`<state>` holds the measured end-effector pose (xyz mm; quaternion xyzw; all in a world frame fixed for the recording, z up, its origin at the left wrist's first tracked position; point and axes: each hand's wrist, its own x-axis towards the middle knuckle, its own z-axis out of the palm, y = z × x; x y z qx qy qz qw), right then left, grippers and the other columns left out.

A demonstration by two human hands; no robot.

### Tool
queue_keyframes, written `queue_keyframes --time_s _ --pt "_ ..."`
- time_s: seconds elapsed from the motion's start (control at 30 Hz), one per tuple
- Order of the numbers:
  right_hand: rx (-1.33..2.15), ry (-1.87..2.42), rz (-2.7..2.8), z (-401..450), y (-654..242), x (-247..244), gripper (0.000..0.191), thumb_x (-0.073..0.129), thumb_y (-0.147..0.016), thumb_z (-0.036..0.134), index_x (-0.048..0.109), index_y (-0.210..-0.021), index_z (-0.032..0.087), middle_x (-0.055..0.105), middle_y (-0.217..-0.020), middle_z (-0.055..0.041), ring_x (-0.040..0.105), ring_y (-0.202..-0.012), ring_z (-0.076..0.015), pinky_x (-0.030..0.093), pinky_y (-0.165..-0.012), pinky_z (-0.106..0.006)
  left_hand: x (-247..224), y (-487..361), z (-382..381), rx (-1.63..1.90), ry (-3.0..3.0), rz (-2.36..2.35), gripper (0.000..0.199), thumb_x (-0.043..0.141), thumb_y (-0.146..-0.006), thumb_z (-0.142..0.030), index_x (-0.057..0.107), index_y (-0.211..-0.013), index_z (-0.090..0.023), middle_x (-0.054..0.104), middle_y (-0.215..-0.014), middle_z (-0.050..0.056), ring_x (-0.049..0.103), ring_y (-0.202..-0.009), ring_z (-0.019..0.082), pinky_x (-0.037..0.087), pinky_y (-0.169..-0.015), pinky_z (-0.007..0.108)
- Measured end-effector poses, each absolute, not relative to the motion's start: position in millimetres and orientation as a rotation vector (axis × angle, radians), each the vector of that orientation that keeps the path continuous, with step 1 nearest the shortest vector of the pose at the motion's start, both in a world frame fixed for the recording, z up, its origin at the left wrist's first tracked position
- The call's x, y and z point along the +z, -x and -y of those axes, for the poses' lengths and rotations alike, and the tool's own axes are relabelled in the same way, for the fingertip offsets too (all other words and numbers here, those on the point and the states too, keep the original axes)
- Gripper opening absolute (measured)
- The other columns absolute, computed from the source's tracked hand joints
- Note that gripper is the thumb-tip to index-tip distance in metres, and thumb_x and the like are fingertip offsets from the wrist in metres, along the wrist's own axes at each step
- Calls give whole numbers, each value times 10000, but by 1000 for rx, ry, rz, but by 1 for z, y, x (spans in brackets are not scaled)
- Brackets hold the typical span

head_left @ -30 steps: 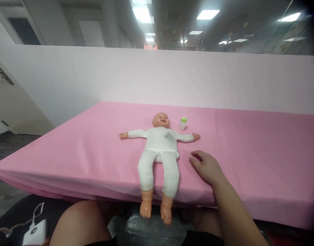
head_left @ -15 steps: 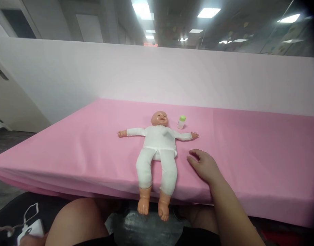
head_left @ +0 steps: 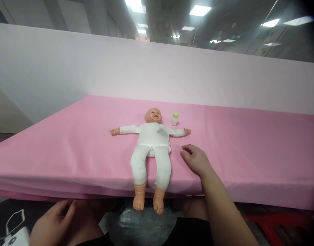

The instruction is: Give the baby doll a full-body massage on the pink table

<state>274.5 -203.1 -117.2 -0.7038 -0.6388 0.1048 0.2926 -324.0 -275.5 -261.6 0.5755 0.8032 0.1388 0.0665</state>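
A baby doll (head_left: pixel 154 135) in a white cloth suit lies on its back on the pink-covered table (head_left: pixel 77 143), arms spread and bare feet hanging over the front edge. Beside its head stands a small bottle with a green cap (head_left: pixel 174 119). My right hand (head_left: pixel 196 160) rests on the pink cover to the right of the doll's hip, fingers loosely bent and apart, holding nothing. Over my thigh at the lower left is my left hand (head_left: pixel 54 218), its thumb and fingers slightly apart and nothing visible in them.
At the bottom left corner lies a white device with a cord loop (head_left: pixel 17 237). A white wall (head_left: pixel 146 71) with glass above it runs behind the table. Something red, perhaps a stool (head_left: pixel 274 222), shows under the table at lower right.
My left hand has come up from beside the white device to above my thigh. My right hand stays beside the doll. The whole view has shifted slightly to the right.
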Motion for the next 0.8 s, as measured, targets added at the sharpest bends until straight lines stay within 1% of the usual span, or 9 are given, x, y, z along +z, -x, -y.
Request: queue_keyframes --time_s 0.1,0.2,0.33,0.4,0.47,0.57,0.6,0.7,0.8 --pt "266 1870 1709 203 -275 -118 401 584 -962 440 714 -1238 178 715 -1289 -108 659 -1204 -284 500 -1087 -437 -250 306 265 573 -1730 -2375 405 496 -836 -629 764 -978 -361 776 -1145 -3 718 -1090 354 560 -966 487" --pt "262 1881 1693 202 -276 -120 402 593 -954 440 720 -1233 179 718 -1283 -109 667 -1185 -284 503 -1080 -441 -220 281 263 725 -1668 -2405 377 557 -874 -547 762 -1023 -267 778 -1144 47 714 -1099 331 546 -954 436" --pt "285 1888 1689 200 -276 -121 403 600 -946 457 727 -1218 190 723 -1272 -108 671 -1178 -290 506 -1067 -444 -168 235 260 1292 -1782 -2373 297 586 -924 -489 744 -998 -248 761 -976 21 709 -916 240 533 -852 344" --pt "331 1887 1673 199 -276 -120 404 606 -940 473 727 -1213 200 723 -1275 -103 671 -1178 -292 506 -1060 -444 -139 208 250 1386 -1966 -2151 247 600 -928 -460 734 -927 -252 738 -884 9 681 -816 208 512 -770 320" --pt "420 1887 1631 198 -277 -118 404 608 -938 489 723 -1214 218 724 -1278 -92 677 -1167 -290 511 -1044 -442 -110 181 229 1236 -2141 -1856 242 582 -936 -442 740 -919 -260 749 -914 7 685 -833 202 508 -769 314" --pt "571 1863 1564 196 -279 -112 377 618 -930 504 725 -1186 248 739 -1248 -67 693 -1133 -278 528 -1001 -428 -67 137 185 912 -2201 -1629 272 587 -918 -462 759 -998 -268 770 -961 12 691 -844 220 504 -753 329" --pt "608 1844 1551 194 -280 -109 361 624 -926 504 728 -1164 253 745 -1229 -59 699 -1117 -272 535 -984 -420 -55 122 169 858 -2213 -1565 268 561 -921 -439 761 -931 -261 772 -947 15 689 -831 222 497 -739 332" --pt "657 1779 1537 191 -278 -100 324 648 -913 486 735 -1110 244 758 -1179 -55 711 -1084 -257 550 -955 -396 -27 78 123 893 -2139 -1487 239 583 -883 -413 764 -910 -261 761 -848 0 684 -788 215 477 -705 322" --pt "620 1742 1526 194 -266 -92 330 661 -909 457 734 -1128 221 757 -1171 -73 714 -1076 -254 556 -960 -392 -19 52 86 920 -1983 -1542 195 619 -834 -401 753 -882 -269 758 -828 -7 684 -787 217 456 -675 317"
